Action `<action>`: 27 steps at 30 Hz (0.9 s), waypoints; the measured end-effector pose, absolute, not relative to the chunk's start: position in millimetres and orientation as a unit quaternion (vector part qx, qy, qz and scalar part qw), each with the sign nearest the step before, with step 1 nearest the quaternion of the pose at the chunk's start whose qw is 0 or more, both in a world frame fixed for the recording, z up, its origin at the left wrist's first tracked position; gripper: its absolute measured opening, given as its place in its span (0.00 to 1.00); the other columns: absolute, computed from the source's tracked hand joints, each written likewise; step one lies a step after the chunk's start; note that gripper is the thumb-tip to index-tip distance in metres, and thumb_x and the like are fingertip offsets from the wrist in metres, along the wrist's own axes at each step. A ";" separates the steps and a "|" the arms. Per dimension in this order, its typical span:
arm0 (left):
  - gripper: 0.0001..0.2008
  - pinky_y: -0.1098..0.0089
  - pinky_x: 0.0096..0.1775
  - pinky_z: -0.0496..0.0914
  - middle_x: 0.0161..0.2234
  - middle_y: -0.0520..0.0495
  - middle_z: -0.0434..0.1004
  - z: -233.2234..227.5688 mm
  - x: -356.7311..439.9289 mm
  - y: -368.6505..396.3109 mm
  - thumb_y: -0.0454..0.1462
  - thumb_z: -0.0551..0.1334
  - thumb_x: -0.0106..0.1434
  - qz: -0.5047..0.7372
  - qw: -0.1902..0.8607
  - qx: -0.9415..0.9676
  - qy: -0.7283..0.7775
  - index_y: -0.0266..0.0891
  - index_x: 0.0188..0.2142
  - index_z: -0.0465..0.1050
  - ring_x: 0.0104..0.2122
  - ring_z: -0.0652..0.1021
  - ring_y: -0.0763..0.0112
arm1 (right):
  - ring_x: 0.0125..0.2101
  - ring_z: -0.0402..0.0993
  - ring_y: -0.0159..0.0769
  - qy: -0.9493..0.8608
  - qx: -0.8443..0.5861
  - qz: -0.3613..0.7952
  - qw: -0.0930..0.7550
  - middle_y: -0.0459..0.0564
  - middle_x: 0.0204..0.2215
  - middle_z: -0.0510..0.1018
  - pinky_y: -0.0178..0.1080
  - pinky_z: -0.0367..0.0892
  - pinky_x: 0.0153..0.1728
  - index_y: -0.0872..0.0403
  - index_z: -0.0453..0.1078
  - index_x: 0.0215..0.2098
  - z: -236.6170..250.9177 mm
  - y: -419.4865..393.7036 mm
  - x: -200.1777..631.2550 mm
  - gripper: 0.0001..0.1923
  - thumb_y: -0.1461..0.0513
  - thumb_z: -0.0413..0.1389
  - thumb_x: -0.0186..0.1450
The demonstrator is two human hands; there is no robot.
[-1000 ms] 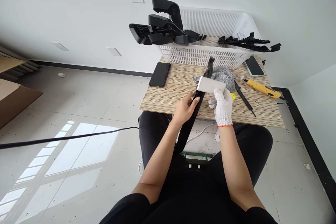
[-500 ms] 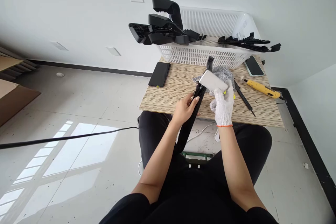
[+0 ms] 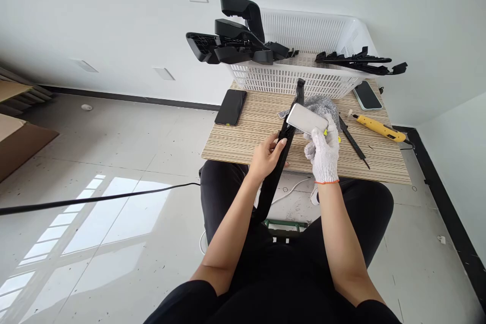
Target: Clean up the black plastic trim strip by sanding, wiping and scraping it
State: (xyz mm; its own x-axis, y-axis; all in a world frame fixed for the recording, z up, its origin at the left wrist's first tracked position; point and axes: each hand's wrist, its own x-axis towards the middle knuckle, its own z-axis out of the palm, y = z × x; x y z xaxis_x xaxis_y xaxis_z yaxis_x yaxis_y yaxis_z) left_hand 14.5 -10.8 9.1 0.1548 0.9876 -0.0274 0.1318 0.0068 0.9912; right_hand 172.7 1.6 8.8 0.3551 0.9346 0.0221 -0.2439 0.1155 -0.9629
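Observation:
My bare left hand is closed around a long black plastic trim piece. The trim slants from between my legs up across the board's front edge. In its white knitted glove, my right hand grips a flat white rectangular pad by its right end. The pad's left end overlaps the upper part of the trim; whether they touch, I cannot tell. Behind the pad lies a crumpled grey cloth glove. A thin black tool rests just right of my gloved hand.
A white plastic basket at the back holds several black plastic parts, some jutting over its sides. On the striped wooden board are a black phone, another phone and a yellow power tool. A black cable hangs at left.
The white pad and my gloved hand have shifted slightly, the pad's free end a little left and down. The trim's upper end has tipped slightly left. My left hand stays in place.

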 end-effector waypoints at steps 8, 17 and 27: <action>0.22 0.77 0.18 0.67 0.23 0.53 0.73 9.7 15.3 -10.9 0.52 0.56 0.67 0.402 0.479 0.592 0.509 0.40 0.51 0.70 0.19 0.80 0.68 | 0.26 0.71 0.25 -0.355 -0.489 0.468 0.645 0.48 0.46 0.75 0.26 0.55 0.14 0.37 0.51 0.70 12.7 -2.6 167.9 0.38 0.51 0.57 0.64; 0.21 0.74 0.18 0.69 0.22 0.55 0.67 10.7 17.5 -9.6 0.54 0.56 0.66 0.371 0.478 0.568 0.558 0.42 0.47 0.71 0.21 0.80 0.65 | 0.18 0.62 0.21 -0.323 -0.518 0.501 0.613 0.46 0.36 0.77 0.27 0.58 0.15 0.41 0.51 0.70 18.4 -8.4 164.8 0.36 0.52 0.56 0.66; 0.19 0.73 0.17 0.64 0.20 0.55 0.68 13.1 24.0 -1.6 0.53 0.56 0.65 0.340 0.478 0.549 0.596 0.42 0.42 0.70 0.20 0.80 0.63 | 0.15 0.60 0.23 -0.286 -0.559 0.543 0.557 0.44 0.29 0.76 0.30 0.62 0.16 0.43 0.46 0.71 18.7 -6.7 167.9 0.39 0.48 0.54 0.67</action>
